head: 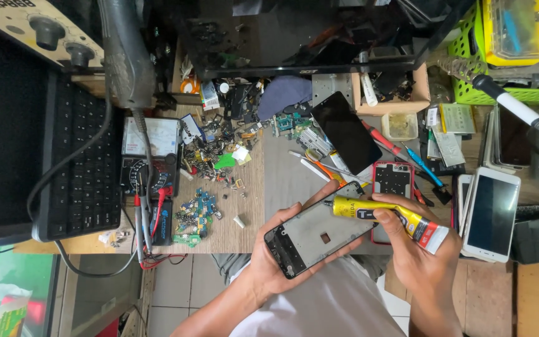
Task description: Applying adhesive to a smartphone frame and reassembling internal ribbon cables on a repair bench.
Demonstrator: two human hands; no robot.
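Above cluttered bench, left hand (269, 265) gripping phone frame (316, 234), right hand (419, 253) clasping yellow glue tube (385, 215), cardboard box (391, 103) of parts behind

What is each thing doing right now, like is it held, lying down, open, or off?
Left hand: cradling the phone frame from below.
Black phone frame with grey inner plate: held, inside face up, screenless.
Right hand: gripping the glue tube.
Yellow glue tube: held, nozzle at the frame's upper edge.
Red-edged phone body: lying opened on the desk.
White phone: lying flat, screen dark.
Black glass panel: lying loose.
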